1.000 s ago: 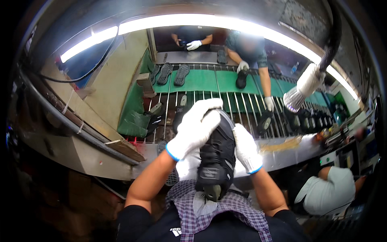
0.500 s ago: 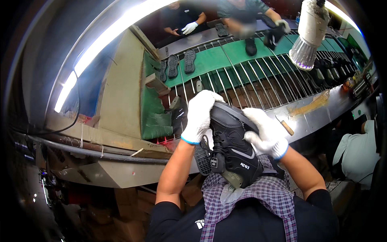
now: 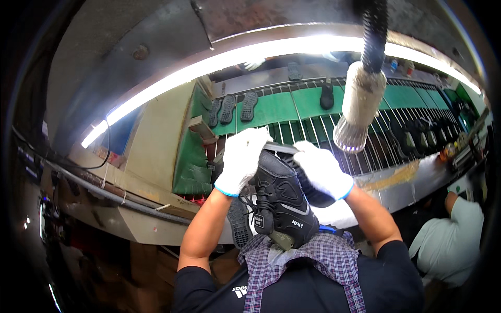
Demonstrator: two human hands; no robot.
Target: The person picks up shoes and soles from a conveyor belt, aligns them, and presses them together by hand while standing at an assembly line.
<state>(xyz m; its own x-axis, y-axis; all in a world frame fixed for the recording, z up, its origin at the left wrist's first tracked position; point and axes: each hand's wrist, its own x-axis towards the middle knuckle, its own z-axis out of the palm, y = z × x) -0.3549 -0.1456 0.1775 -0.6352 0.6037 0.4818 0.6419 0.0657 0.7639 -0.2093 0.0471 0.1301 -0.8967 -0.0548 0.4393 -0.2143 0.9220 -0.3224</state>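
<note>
A black lace-up shoe (image 3: 279,190) with a grey stripe stands toe-up against my plaid apron, its heel end low. My left hand (image 3: 242,159), in a white glove, wraps the toe at its left side. A black sole (image 3: 313,192) lies along the shoe's right side. My right hand (image 3: 321,169), also gloved in white, grips the sole's edge near the toe, fingers bent over it. Its fingertips are partly hidden behind the rim. Whether sole and upper are fully joined I cannot tell. Another treaded sole (image 3: 239,225) shows below my left wrist.
Beyond the hands runs a conveyor of metal rods (image 3: 321,128) over green cloth (image 3: 271,107). Several soles (image 3: 227,108) and a dark shoe (image 3: 326,95) lie there. A white-wrapped nozzle (image 3: 360,107) hangs at right. A beige machine housing (image 3: 151,141) stands left; another person (image 3: 443,240) is at right.
The view has tilted up and shifted. My right hand has moved toward the toe, and more of the sole's underside shows beside the shoe. The far co-workers are now mostly hidden by the lamp.
</note>
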